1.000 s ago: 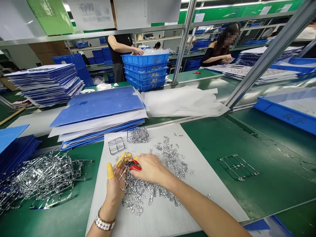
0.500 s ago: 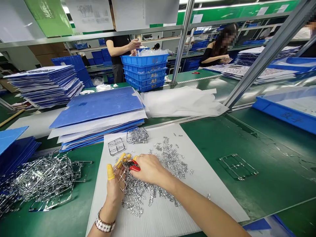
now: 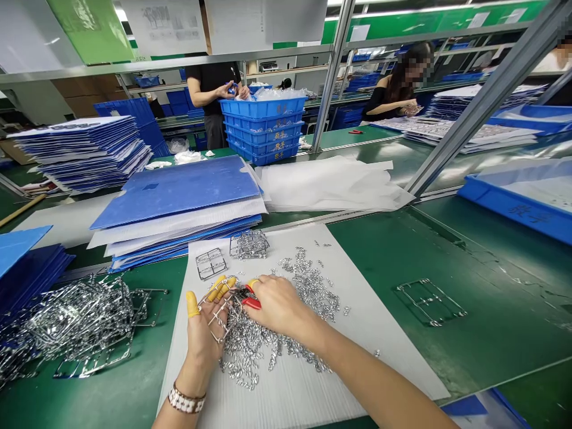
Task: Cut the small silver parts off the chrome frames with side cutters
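My left hand (image 3: 206, 330), with yellow finger covers on its fingertips and thumb, holds a small silver sprue frame (image 3: 220, 322) across its palm and fingers. In my right hand (image 3: 279, 304) are red-handled cutters (image 3: 251, 303), their dark jaws at the frame's right edge. Below both hands a heap of small shiny silver pieces (image 3: 254, 351) spreads over a white sheet (image 3: 357, 357). Behind them on the sheet lie a silver frame (image 3: 211, 264) and a small pile of frames with parts (image 3: 249, 244).
A tangled pile of silver frames (image 3: 84, 322) lies at left, a single frame (image 3: 431, 302) at right. Blue and white sheets (image 3: 187, 190) are stacked behind. A metal post (image 3: 482, 101) slants at right beside a blue tray (image 3: 518, 205). Two co-workers are beyond, near stacked blue crates (image 3: 263, 131).
My left hand has turned its palm up and shifted slightly left, showing more of the frame. The cutters have moved slightly right. A co-worker's hands behind the crates have lowered and moved left.
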Motion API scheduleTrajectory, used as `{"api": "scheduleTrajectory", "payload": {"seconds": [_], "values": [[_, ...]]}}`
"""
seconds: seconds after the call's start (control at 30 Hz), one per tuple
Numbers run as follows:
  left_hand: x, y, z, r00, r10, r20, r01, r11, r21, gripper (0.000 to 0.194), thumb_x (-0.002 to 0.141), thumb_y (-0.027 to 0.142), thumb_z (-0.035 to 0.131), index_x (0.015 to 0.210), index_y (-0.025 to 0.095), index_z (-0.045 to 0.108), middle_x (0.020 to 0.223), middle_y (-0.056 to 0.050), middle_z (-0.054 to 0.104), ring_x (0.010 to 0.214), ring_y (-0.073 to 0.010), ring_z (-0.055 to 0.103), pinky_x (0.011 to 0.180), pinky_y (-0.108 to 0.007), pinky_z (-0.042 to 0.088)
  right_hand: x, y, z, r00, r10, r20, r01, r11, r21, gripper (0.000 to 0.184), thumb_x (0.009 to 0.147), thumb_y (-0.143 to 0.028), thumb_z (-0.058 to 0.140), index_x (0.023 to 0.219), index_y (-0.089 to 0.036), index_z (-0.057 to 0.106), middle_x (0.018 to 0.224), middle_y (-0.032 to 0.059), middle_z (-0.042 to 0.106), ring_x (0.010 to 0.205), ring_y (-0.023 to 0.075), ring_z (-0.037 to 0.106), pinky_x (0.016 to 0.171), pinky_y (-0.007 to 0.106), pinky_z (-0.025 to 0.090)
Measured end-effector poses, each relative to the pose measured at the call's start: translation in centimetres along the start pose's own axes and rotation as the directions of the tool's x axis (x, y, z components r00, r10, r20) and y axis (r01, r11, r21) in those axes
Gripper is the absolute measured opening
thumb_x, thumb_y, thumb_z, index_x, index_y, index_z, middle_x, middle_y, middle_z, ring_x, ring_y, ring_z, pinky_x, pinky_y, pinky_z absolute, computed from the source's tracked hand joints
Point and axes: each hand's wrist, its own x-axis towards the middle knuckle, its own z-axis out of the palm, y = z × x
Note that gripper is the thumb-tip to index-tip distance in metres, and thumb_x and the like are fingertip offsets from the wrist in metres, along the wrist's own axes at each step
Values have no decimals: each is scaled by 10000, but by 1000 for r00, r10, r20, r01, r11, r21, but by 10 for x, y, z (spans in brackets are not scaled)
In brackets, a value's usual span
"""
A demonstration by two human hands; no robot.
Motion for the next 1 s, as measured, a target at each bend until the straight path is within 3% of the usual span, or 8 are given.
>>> {"api": "scheduleTrajectory", "payload": {"seconds": [0.13, 0.53, 1.0], "values": [[0, 3, -2, 1000, 7, 24, -7, 1000, 12, 770, 817, 731, 391, 1136, 84, 662, 1203, -202, 655, 1124, -280, 612, 1060, -381, 369, -9, 8, 3, 1000, 14, 16, -13, 1000, -24, 210, 837, -322, 527, 895, -157, 643, 900, 107, 671, 841, 244, 624, 718, 321, 442], [2, 1, -2, 998, 48, 44, -48, 999, -4, 763, 830, 722, 362, 1106, 81, 671, 1175, -201, 668, 1097, -293, 627, 1106, -438, 307, -6, -9, 14, 998, -32, 59, 32, 999, -1, 255, 839, -343, 515, 936, -143, 639, 948, 132, 666, 880, 277, 625, 777, 385, 459], [0, -6, -4, 981, 181, 76, -192, 967, 169, 754, 759, 769, 436, 1086, 147, 709, 1130, -153, 698, 1119, -301, 607, 1110, -459, 298, -4, -10, 5, 993, -35, 111, 34, 999, 7, 265, 829, -340, 528, 950, -136, 648, 929, 125, 687, 852, 258, 648, 740, 347, 480]]}}
